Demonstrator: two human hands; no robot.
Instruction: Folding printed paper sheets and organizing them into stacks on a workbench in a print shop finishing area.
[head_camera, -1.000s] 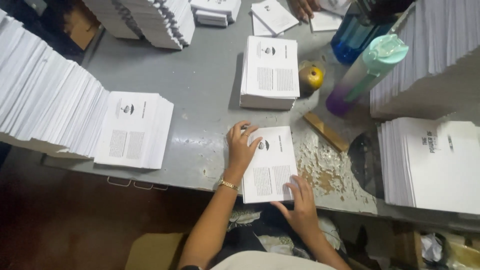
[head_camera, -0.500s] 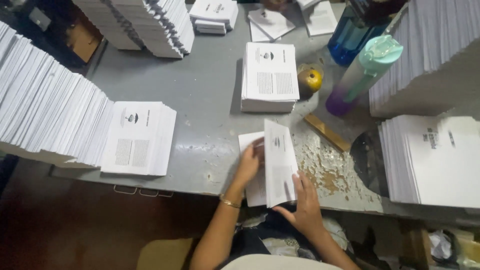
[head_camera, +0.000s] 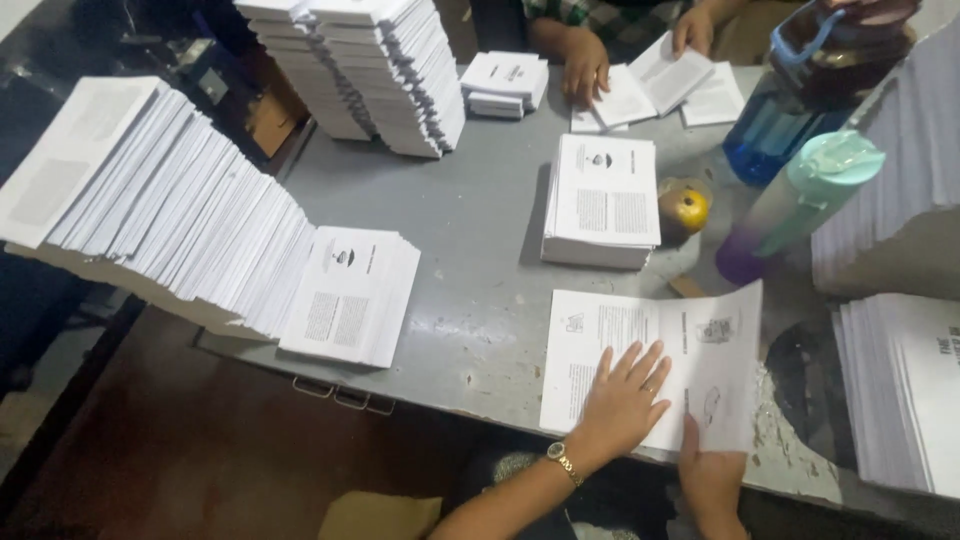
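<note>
The booklet (head_camera: 650, 365) now lies spread open and flat on the grey surface (head_camera: 470, 250), near its front edge; half a second ago it was half lifted, one leaf standing up, and a second ago it lay closed under both hands, so the cover has been swung over and the inner pages face up. The left hand (head_camera: 622, 400) rests palm down with fingers spread on the middle fold, pressing rather than gripping; it clasps nothing. The right hand (head_camera: 712, 470) sits at the lower right edge of the open sheet, fingers against the paper; whether it pinches the edge or only steadies it cannot be told. I judge the opening done and the flattening under way. Just beyond stands a closed stack of booklets (head_camera: 602, 200), with a yellow fruit (head_camera: 686, 210) and a teal bottle (head_camera: 800, 205) beside it; a fanned row of booklets (head_camera: 180, 215) lies well to the left; another person's hands (head_camera: 585, 65) work on papers across the surface.
</note>
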